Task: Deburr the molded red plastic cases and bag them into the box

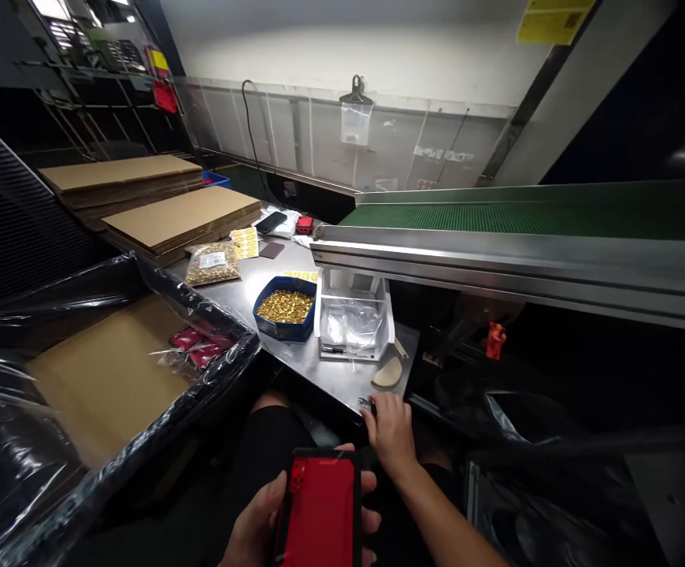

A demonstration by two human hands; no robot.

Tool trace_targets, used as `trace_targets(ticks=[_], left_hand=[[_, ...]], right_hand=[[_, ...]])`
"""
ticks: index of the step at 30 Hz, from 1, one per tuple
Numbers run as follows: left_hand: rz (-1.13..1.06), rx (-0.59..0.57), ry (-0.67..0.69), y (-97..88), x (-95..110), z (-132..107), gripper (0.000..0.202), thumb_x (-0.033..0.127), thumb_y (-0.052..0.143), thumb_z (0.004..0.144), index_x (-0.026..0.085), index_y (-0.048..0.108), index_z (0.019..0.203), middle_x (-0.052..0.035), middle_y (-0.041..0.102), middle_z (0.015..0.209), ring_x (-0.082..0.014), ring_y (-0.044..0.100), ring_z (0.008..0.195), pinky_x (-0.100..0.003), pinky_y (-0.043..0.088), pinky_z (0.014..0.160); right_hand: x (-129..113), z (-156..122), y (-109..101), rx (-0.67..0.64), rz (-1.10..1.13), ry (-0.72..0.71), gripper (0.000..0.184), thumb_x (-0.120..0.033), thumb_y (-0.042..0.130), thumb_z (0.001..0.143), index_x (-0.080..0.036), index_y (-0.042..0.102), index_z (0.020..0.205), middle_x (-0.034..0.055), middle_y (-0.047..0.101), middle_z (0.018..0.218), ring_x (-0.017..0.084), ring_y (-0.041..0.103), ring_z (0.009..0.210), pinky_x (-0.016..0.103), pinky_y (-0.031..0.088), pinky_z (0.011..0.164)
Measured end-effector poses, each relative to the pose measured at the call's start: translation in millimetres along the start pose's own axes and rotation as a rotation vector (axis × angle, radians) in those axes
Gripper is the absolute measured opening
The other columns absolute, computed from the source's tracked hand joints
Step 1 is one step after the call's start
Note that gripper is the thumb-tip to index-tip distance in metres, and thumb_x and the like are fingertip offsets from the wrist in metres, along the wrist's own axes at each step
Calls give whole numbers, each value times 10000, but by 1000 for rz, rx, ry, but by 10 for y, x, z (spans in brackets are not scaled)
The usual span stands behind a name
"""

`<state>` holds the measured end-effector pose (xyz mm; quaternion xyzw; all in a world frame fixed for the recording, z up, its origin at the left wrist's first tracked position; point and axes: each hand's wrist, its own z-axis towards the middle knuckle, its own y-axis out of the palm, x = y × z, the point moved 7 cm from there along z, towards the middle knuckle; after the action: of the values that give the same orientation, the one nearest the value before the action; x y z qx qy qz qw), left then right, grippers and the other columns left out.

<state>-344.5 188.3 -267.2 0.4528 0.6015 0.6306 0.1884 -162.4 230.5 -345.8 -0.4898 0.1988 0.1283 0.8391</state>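
My left hand is wrapped round a red phone case with a black rim, held low over my lap. My right hand rests at the near corner of the steel table, its fingers curled on a small dark object that I cannot make out. Just beyond it lie a beige half-round piece and a white open-front box holding clear plastic bags. A blue tray of small brass parts stands to the left of that box.
A carton lined with black plastic on my left holds red bagged items. Flat cardboard stacks, a bag of brass parts, yellow labels and a phone lie farther back. A green conveyor runs along the right.
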Motion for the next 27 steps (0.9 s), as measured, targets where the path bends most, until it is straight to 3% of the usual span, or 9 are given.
trace_targets(ticks=[5,8,11,14,18,19,21,24,27], left_hand=[[-87,6,54,-119,116,-23,679,587,477,879,133,545,1380,-233,588,1333,-383,600,1135,-540,487,911],[-91,38,64,-212,142,-25,679,619,535,855,158,578,1352,-217,623,1283,-353,625,1085,-528,501,900],[54,150,87,-344,183,-54,773,716,648,744,208,609,1325,-190,665,1225,-367,650,1041,-544,510,906],[298,290,97,-467,253,-108,922,774,708,628,195,597,1336,-194,687,1168,-408,655,1025,-544,524,904],[630,307,233,-487,421,-104,918,764,713,639,196,583,1349,-162,636,1232,-385,583,1167,-429,476,1025],[725,304,286,-484,465,-93,880,743,718,656,217,582,1349,-143,607,1272,-372,555,1207,-398,462,1047],[938,274,393,-460,526,-68,782,669,738,700,274,570,1353,-104,552,1327,-342,537,1230,-358,464,1050],[1181,247,498,-438,544,-51,686,578,720,775,347,509,1385,-68,488,1356,-293,562,1194,-339,494,1024],[1236,284,500,-466,516,-71,675,626,678,790,375,491,1389,-55,482,1340,-281,571,1177,-337,504,1014]], right_hand=[[99,42,157,-12,19,4,185,-320,554,945,-188,607,1064,99,654,999,263,536,954,424,385,877],[111,85,288,-94,40,-20,166,-339,546,945,-210,632,1006,84,647,941,261,542,928,409,416,859],[159,138,423,-141,43,4,180,-356,549,939,-218,646,1003,91,643,929,279,545,924,434,429,855],[143,199,413,-124,55,77,239,-371,551,929,-198,634,1072,135,636,1023,323,533,999,507,414,906],[-233,218,98,-145,175,182,269,-395,478,965,-209,596,1121,120,644,1056,285,577,1011,468,454,911],[-365,201,11,-197,272,235,291,-423,441,981,-220,587,1129,101,656,1026,250,607,947,411,491,851],[-657,110,-59,-417,715,413,398,-541,455,952,-222,579,1154,99,671,1021,234,638,905,371,518,802],[-1085,45,-209,-618,1041,407,635,-656,676,758,-207,574,1195,121,670,1098,268,632,982,391,494,878],[-1113,25,-228,-628,1093,468,634,-597,795,667,-205,600,1126,91,674,1036,237,623,935,361,479,851]])
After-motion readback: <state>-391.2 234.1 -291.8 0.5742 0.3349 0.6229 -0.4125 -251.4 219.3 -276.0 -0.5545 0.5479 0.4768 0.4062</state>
